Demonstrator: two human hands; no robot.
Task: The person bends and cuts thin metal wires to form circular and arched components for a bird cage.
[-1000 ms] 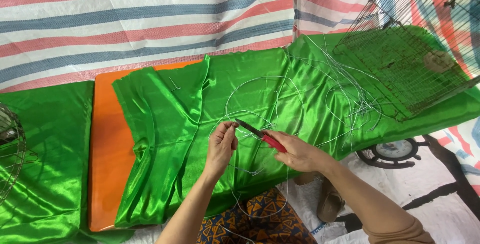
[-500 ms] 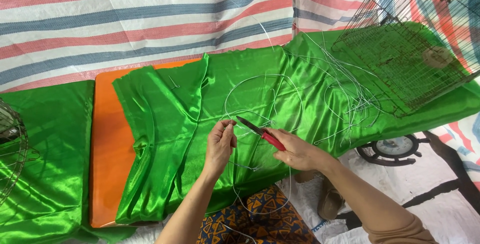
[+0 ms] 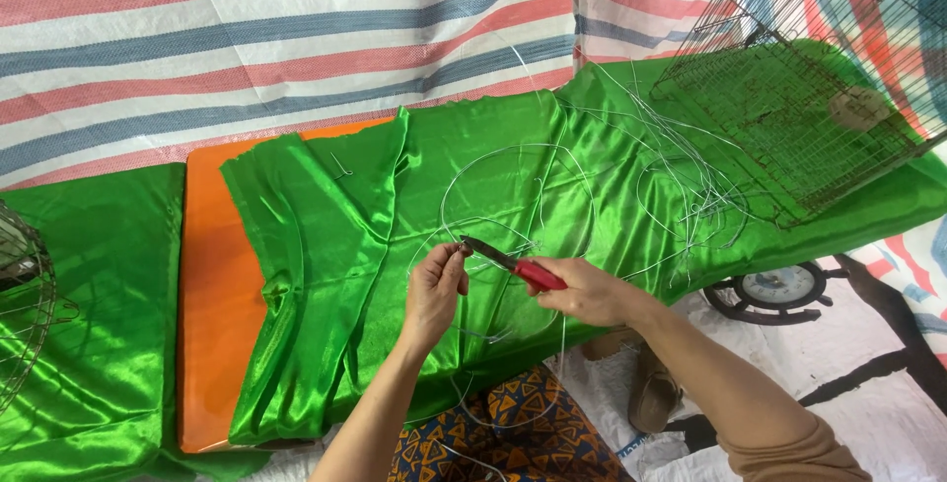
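Right hand (image 3: 584,292) around red-handled pliers (image 3: 508,262)

Wire cage (image 3: 789,117) on cloth (image 3: 513,176), right

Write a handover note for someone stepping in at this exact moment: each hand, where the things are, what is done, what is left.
Left hand: pinches thin wire at the pliers' tip.
Right hand: grips red-handled pliers, jaws at the wire.
Things: wire loops lie on green cloth over an orange board; wire cage at right, with loose wire beside it.
Done: several loops are formed.
Left: the wire at the jaws looks uncut; I cannot tell for certain.
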